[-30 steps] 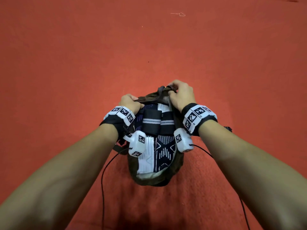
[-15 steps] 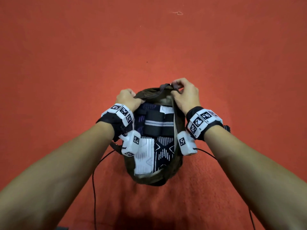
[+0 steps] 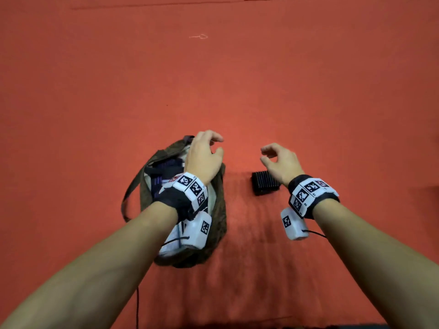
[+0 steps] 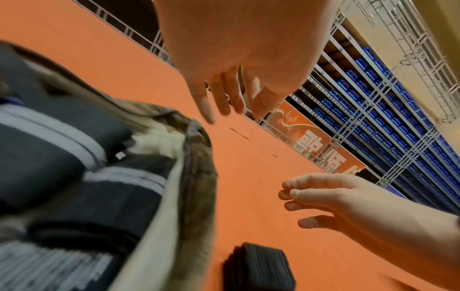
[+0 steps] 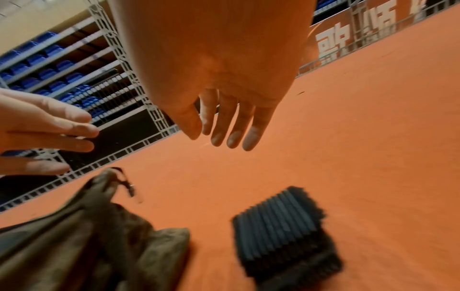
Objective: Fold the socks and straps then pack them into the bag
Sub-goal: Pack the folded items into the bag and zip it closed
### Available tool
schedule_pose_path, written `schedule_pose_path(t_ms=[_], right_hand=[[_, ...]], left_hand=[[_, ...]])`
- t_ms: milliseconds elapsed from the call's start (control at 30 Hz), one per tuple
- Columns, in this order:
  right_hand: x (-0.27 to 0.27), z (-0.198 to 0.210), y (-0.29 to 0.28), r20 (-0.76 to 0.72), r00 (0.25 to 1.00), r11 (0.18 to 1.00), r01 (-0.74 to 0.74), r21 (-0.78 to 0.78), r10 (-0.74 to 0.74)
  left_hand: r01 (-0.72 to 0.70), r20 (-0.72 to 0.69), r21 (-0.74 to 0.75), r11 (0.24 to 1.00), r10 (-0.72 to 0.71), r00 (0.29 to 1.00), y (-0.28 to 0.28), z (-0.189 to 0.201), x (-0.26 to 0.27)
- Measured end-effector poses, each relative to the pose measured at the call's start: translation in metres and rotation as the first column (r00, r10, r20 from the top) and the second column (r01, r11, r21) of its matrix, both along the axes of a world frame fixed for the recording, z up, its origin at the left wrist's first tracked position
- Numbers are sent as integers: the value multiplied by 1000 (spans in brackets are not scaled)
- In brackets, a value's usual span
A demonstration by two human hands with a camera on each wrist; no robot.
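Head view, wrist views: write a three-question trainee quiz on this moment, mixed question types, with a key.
1. True or false: the right hand grips the black ribbed bundle.
2. Which lies inside the brown bag? A folded striped socks; B a bottle; C a shoe.
3. Fill in: the ribbed bundle lies on the red mat, to the bag's ____.

Key: 1 false, both the right hand and the left hand hold nothing; 2 A; 3 right.
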State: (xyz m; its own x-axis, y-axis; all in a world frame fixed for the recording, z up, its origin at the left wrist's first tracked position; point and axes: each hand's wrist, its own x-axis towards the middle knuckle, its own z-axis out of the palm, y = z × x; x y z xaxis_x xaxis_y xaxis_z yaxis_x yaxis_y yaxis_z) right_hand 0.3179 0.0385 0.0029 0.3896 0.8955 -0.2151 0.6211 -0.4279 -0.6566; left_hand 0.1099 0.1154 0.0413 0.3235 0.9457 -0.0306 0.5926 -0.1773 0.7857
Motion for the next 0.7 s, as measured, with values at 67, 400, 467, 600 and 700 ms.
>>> schedule_pose_path(t_ms=[67,400,467,600,700], right_hand=[[24,-6,-14,38,999,998,-10,-66,12],[51,-46,15,-44,873,705,-421,-570,486],[43,-59,27,-23,801,602,-469,-646,599],[33,-84,27,166,658,579,-478,-660,734],[32,-97,21,282,649,656,-453,-603,707]], left_hand=[[61,0,-131,990,-62,998,-14,-12,28],[-20,-186,-557,831,-102,977,-34,-93,85],[-31,-197,-582,813,-104,975,-32,-101,85],[-56,-224,-606,793,-102,969,-29,-120,78],[-76,-226,-636,768,-91,970,-28,-134,74]])
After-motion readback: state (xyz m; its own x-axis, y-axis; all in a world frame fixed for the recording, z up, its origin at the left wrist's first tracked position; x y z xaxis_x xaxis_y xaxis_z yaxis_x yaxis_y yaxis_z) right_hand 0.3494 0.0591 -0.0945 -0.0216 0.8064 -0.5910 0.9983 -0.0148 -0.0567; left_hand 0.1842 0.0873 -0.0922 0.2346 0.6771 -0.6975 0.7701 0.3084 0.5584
